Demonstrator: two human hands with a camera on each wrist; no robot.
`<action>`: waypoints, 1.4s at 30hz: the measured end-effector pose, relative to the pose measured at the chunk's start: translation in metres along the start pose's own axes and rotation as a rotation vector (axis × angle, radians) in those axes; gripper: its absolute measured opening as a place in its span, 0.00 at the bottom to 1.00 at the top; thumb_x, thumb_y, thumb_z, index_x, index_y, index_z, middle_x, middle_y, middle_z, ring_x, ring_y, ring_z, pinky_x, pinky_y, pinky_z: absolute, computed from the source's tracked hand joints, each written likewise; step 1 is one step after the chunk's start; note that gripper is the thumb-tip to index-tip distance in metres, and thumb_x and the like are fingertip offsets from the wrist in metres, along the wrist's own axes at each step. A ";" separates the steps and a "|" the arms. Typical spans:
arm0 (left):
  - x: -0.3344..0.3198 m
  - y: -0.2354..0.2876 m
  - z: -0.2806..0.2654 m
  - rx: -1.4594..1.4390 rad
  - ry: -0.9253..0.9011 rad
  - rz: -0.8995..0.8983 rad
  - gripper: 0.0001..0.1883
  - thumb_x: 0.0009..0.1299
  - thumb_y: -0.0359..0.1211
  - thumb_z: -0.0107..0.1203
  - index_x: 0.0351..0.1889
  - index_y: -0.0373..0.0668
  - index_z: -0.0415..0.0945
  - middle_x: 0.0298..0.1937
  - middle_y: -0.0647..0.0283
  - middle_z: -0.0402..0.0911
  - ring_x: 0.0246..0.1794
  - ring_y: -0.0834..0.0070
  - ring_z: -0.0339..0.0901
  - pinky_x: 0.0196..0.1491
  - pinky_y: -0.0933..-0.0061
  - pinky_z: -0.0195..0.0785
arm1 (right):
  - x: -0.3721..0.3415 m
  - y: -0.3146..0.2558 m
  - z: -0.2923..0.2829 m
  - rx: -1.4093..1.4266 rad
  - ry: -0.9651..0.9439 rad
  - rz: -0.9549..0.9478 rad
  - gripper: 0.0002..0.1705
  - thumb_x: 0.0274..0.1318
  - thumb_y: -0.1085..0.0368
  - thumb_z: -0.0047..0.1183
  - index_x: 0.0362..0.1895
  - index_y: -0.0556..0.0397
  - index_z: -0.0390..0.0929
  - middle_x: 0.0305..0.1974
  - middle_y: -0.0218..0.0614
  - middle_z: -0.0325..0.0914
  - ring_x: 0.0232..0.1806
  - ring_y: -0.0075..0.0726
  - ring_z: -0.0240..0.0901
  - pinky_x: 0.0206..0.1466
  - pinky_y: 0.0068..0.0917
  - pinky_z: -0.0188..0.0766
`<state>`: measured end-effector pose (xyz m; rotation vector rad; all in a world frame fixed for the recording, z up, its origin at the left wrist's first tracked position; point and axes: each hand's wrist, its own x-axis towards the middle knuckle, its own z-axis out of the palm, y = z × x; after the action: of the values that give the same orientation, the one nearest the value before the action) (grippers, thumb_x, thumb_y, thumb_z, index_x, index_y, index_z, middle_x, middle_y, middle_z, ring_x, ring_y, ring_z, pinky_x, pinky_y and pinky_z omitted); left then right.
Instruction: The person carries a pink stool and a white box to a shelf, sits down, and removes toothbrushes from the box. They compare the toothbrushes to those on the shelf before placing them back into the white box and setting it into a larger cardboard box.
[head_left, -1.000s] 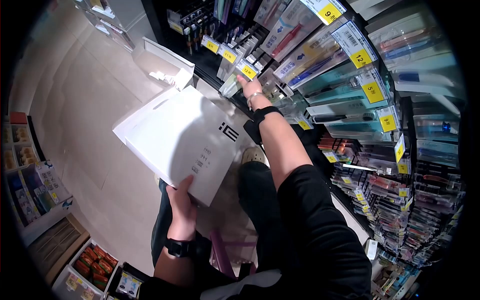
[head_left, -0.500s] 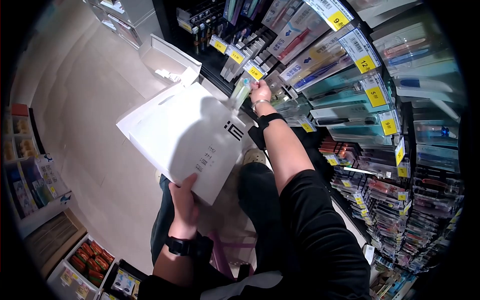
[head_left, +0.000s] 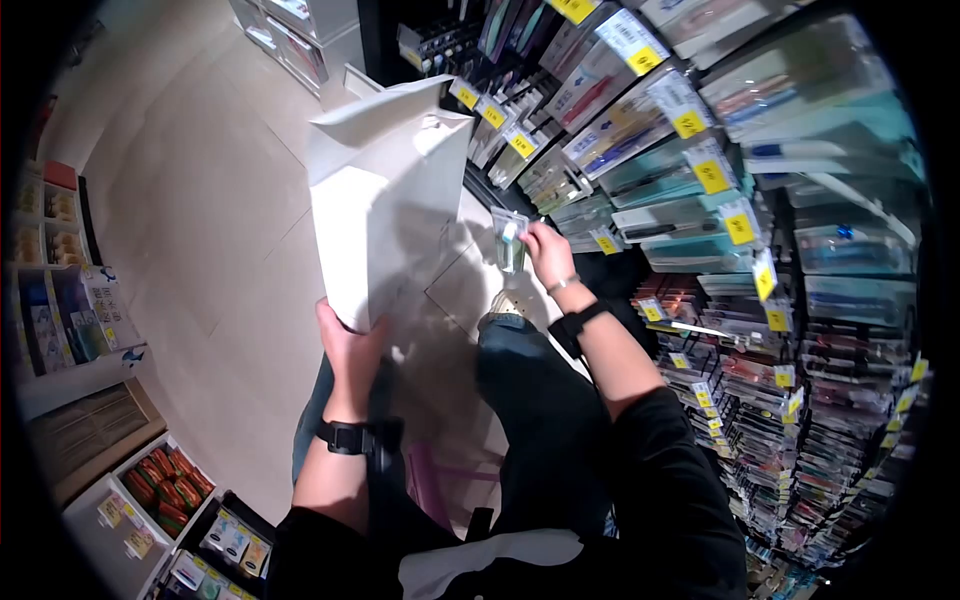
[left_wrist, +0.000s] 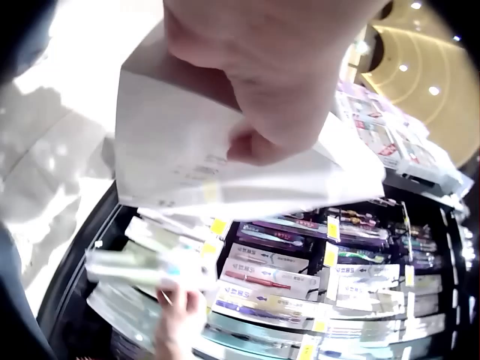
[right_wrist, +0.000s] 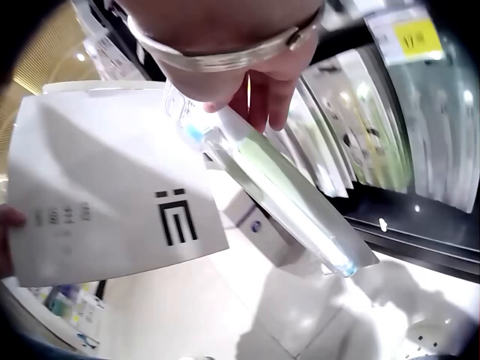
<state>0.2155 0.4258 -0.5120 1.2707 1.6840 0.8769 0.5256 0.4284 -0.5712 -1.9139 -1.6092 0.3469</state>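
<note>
In the head view my left hand point(head_left: 350, 350) grips the near end of a white cardboard box point(head_left: 343, 245), thumb on one face. The box is tilted, its open, flapped end pointing away from me. Black printing on it shows in the right wrist view. To its right, my right hand point(head_left: 552, 258) pinches a clear pack point(head_left: 508, 243) with a pale green card, apparently a packaged toothbrush. The right wrist view shows this pack point(right_wrist: 289, 199) slanting down from my fingers, in front of the hanging packs. Both hands are over the floor, the pack beside the box.
A rack of hanging toothbrush packs point(head_left: 650, 185) with yellow price tags point(head_left: 712, 177) fills the right side. Another white box stands on the floor point(head_left: 230, 230) behind the held one. Shelves with red packets point(head_left: 165, 487) line the lower left. My shoe point(head_left: 507, 303) is below the pack.
My right hand has drawn the pack off the rack and brought it back toward me. My left hand has turned the white box, so its open end now shows.
</note>
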 end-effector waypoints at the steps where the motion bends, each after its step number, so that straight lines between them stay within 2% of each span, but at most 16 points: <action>1: -0.006 0.007 -0.012 0.009 0.023 0.066 0.33 0.42 0.31 0.63 0.45 0.35 0.58 0.41 0.54 0.68 0.42 0.65 0.68 0.45 0.67 0.61 | -0.011 -0.023 -0.032 -0.010 0.028 -0.009 0.07 0.48 0.64 0.49 0.27 0.54 0.70 0.26 0.44 0.72 0.30 0.49 0.70 0.32 0.34 0.67; 3: -0.025 0.021 -0.037 0.026 0.067 0.200 0.33 0.41 0.32 0.63 0.45 0.36 0.58 0.42 0.54 0.68 0.42 0.65 0.68 0.45 0.67 0.61 | -0.037 -0.075 -0.106 0.018 0.089 0.045 0.06 0.48 0.66 0.50 0.27 0.56 0.72 0.26 0.43 0.73 0.29 0.47 0.71 0.32 0.30 0.68; 5: -0.041 0.009 -0.052 -0.091 0.131 0.474 0.33 0.41 0.33 0.64 0.45 0.37 0.60 0.41 0.56 0.69 0.41 0.66 0.68 0.45 0.68 0.62 | -0.071 -0.120 -0.178 0.164 0.249 0.143 0.04 0.51 0.71 0.47 0.27 0.59 0.71 0.25 0.36 0.74 0.28 0.28 0.73 0.32 0.22 0.69; 6: -0.051 0.013 -0.062 -0.227 0.029 0.384 0.32 0.41 0.34 0.64 0.44 0.37 0.62 0.41 0.57 0.69 0.40 0.67 0.68 0.44 0.69 0.62 | -0.091 -0.134 -0.208 0.578 0.376 0.159 0.03 0.53 0.71 0.46 0.29 0.58 0.69 0.26 0.33 0.72 0.28 0.25 0.72 0.33 0.21 0.70; 10: -0.108 0.046 -0.124 -0.008 -0.007 0.874 0.19 0.53 0.32 0.56 0.42 0.40 0.65 0.41 0.57 0.68 0.40 0.70 0.68 0.43 0.71 0.63 | -0.178 -0.215 -0.325 0.848 0.870 -0.082 0.08 0.54 0.67 0.46 0.36 0.56 0.65 0.33 0.39 0.72 0.30 0.30 0.71 0.32 0.25 0.70; 13: -0.137 0.050 -0.159 -0.297 -0.217 0.645 0.13 0.58 0.26 0.52 0.41 0.42 0.64 0.39 0.60 0.66 0.40 0.76 0.65 0.44 0.79 0.62 | -0.236 -0.251 -0.372 0.843 1.022 -0.401 0.08 0.53 0.67 0.46 0.37 0.55 0.65 0.30 0.39 0.71 0.29 0.34 0.70 0.31 0.25 0.71; 16: -0.186 0.078 -0.180 -0.254 -0.078 1.039 0.12 0.60 0.26 0.52 0.39 0.40 0.63 0.37 0.62 0.65 0.40 0.76 0.65 0.45 0.79 0.62 | -0.276 -0.266 -0.396 0.693 0.955 -0.692 0.09 0.54 0.63 0.45 0.38 0.53 0.65 0.30 0.41 0.71 0.29 0.38 0.71 0.32 0.27 0.71; 21: -0.243 0.083 -0.214 -0.196 -0.030 1.039 0.19 0.49 0.25 0.59 0.39 0.41 0.64 0.38 0.57 0.72 0.38 0.69 0.69 0.43 0.72 0.65 | -0.305 -0.289 -0.406 0.509 0.774 -0.821 0.13 0.55 0.60 0.44 0.41 0.53 0.62 0.32 0.41 0.70 0.31 0.41 0.70 0.35 0.29 0.70; 24: -0.262 0.071 -0.233 -0.181 -0.170 0.845 0.22 0.47 0.26 0.60 0.39 0.40 0.63 0.35 0.56 0.71 0.37 0.68 0.70 0.42 0.71 0.64 | -0.325 -0.302 -0.408 0.583 0.732 -0.855 0.18 0.49 0.58 0.52 0.37 0.52 0.61 0.31 0.41 0.69 0.30 0.41 0.72 0.31 0.28 0.71; 27: -0.269 0.047 -0.249 -0.241 -0.315 0.713 0.27 0.41 0.33 0.64 0.39 0.39 0.63 0.34 0.56 0.71 0.36 0.68 0.69 0.41 0.70 0.64 | -0.343 -0.309 -0.405 0.833 0.575 -0.813 0.16 0.46 0.60 0.56 0.34 0.53 0.64 0.32 0.43 0.71 0.32 0.42 0.72 0.34 0.29 0.72; 29: -0.278 0.044 -0.252 -0.270 -0.350 0.645 0.28 0.40 0.35 0.65 0.38 0.38 0.64 0.34 0.58 0.71 0.34 0.70 0.69 0.40 0.71 0.63 | -0.353 -0.311 -0.405 0.846 0.291 -0.699 0.13 0.42 0.64 0.57 0.31 0.55 0.69 0.36 0.43 0.73 0.35 0.46 0.73 0.38 0.31 0.71; 31: -0.296 0.052 -0.255 -0.304 -0.346 0.526 0.27 0.41 0.34 0.64 0.38 0.37 0.64 0.34 0.60 0.71 0.34 0.73 0.70 0.40 0.74 0.63 | -0.346 -0.302 -0.403 0.415 0.166 -0.748 0.11 0.37 0.67 0.58 0.30 0.54 0.73 0.45 0.41 0.71 0.46 0.51 0.68 0.48 0.37 0.66; 33: -0.303 0.050 -0.259 -0.313 -0.351 0.460 0.28 0.43 0.35 0.63 0.40 0.35 0.64 0.36 0.61 0.73 0.36 0.76 0.70 0.41 0.75 0.63 | -0.352 -0.302 -0.395 -0.078 0.363 -0.629 0.14 0.34 0.68 0.58 0.31 0.51 0.74 0.50 0.39 0.66 0.56 0.53 0.56 0.56 0.42 0.55; 34: -0.307 0.049 -0.261 -0.318 -0.354 0.427 0.28 0.44 0.35 0.63 0.41 0.35 0.64 0.37 0.61 0.73 0.37 0.77 0.70 0.42 0.76 0.63 | -0.359 -0.302 -0.394 -0.015 0.366 -0.491 0.14 0.34 0.69 0.58 0.32 0.49 0.74 0.55 0.39 0.61 0.62 0.52 0.46 0.61 0.42 0.46; 39: -0.317 0.079 -0.275 -0.034 -0.294 0.752 0.31 0.44 0.37 0.63 0.44 0.34 0.64 0.40 0.61 0.72 0.41 0.75 0.68 0.45 0.74 0.61 | -0.396 -0.284 -0.400 -0.012 0.310 -0.463 0.28 0.30 0.58 0.63 0.41 0.46 0.69 0.57 0.38 0.58 0.62 0.53 0.44 0.61 0.46 0.44; 42: -0.295 0.068 -0.278 -0.057 -0.425 0.648 0.28 0.47 0.34 0.62 0.46 0.34 0.65 0.43 0.60 0.70 0.43 0.73 0.68 0.47 0.71 0.60 | -0.419 -0.302 -0.402 0.030 0.267 -0.444 0.44 0.23 0.50 0.66 0.51 0.46 0.62 0.57 0.37 0.56 0.62 0.51 0.44 0.62 0.49 0.42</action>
<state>0.0307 0.1439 -0.2770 1.8510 0.9113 0.9193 0.4133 -0.0617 -0.1520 -1.4521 -1.7687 -0.0667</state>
